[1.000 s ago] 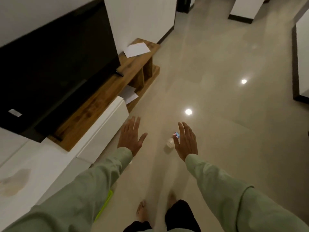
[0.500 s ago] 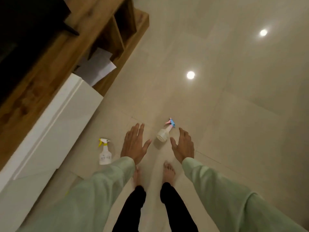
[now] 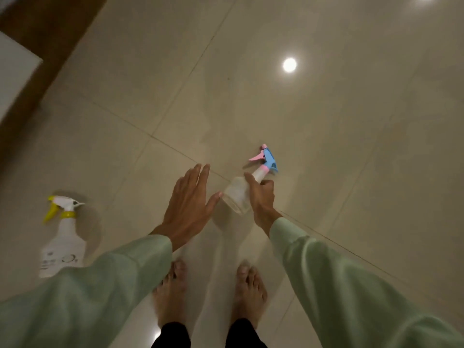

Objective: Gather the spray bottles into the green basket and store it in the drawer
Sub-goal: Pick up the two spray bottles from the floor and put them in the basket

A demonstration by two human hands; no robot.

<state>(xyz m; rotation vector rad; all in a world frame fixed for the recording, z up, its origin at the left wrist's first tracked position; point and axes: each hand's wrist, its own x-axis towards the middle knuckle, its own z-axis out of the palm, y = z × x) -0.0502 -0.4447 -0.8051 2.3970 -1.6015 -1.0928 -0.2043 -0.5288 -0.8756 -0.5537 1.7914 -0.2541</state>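
A clear spray bottle (image 3: 237, 194) with a blue and pink trigger head stands on the tiled floor in front of my feet. My right hand (image 3: 259, 199) is closed around its neck and shoulder. My left hand (image 3: 189, 200) is flat with fingers apart, just left of that bottle, its thumb tip touching or nearly touching the bottle's side. A white spray bottle (image 3: 62, 243) with a yellow trigger stands on the floor at the far left, partly hidden by my left sleeve. No green basket or drawer is in view.
The wooden base of the TV unit (image 3: 37, 61) and a white cabinet front (image 3: 15, 76) run along the upper left corner. My bare feet (image 3: 170, 295) stand at the bottom centre. Glossy floor tiles (image 3: 351, 146) stretch ahead and to the right.
I have bent lower and the view has tilted down to the floor. My right hand has come onto the blue-headed bottle and closed on its neck. My left hand moved in beside it.
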